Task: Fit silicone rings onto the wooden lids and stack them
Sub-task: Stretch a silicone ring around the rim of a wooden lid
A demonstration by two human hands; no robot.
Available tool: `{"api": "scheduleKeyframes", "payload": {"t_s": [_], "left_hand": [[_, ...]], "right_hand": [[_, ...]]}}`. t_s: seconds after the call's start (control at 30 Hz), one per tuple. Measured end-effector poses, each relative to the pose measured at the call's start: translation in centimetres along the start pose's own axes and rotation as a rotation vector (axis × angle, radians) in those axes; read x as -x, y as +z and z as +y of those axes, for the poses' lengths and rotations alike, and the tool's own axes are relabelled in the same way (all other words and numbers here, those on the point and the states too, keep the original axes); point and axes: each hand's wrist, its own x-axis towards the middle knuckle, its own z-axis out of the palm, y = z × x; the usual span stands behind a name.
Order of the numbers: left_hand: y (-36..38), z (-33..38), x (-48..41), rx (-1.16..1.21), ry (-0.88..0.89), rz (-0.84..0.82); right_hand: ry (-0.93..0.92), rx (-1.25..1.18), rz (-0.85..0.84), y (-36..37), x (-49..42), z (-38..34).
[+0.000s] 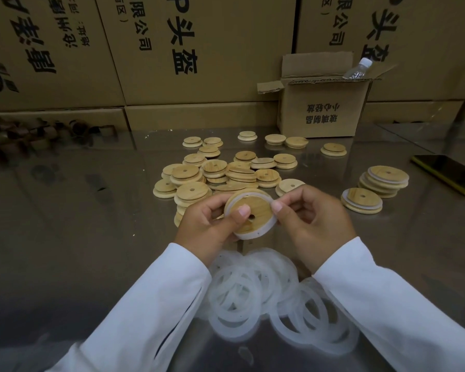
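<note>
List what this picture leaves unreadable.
Head view:
- Round wooden lid: its underside and left rim, covered by the left hand.
- White silicone ring: seating where the right hand pinches it.
- Open cardboard box: contents, hidden by its walls.
- Dark phone: cut by the right edge.
- Brown objects far left: blurred.

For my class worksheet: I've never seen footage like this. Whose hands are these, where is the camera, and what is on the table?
No machine here: one camera worn on a person's head looks down at their own hands. The left hand grips a wooden lid; the right hand pinches a white ring sitting round its edge. On the metal table lie loose rings nearest, bare lids beyond, ringed lids stacked at right, plus a phone and a cardboard box.
</note>
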Motion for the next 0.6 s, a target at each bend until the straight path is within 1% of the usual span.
{"api": "scheduleKeyframes", "payload": {"t_s": [0.07,0.17,0.27,0.33,0.4,0.5,0.6], "left_hand": [[0.19,-0.04,0.04,-0.011,-0.004,0.027],[0.18,0.06,0.00,0.046,-0.023,0.062],[0.20,0.21,0.01,0.091,-0.039,0.049],[0.29,0.21,0.01,0.077,-0.061,0.017],[0.30,0.12,0.01,0.018,-0.072,-0.011],[0.08,0.09,-0.03,-0.076,-0.041,-0.008],[-0.14,0.26,-0.13,-0.105,-0.003,-0.020]], "right_hand": [[0.007,-0.006,0.010,0.48,0.46,0.15],[0.002,0.022,0.034,1.02,0.80,0.32],[0.001,0.007,0.087,1.03,0.64,0.41],[-0.002,0.004,0.112,0.84,0.40,0.46],[-0.010,0.022,0.100,0.66,0.25,0.51],[-0.052,0.072,0.029,0.61,0.35,0.49],[-0.074,0.107,-0.003,0.49,0.14,0.37]]}}
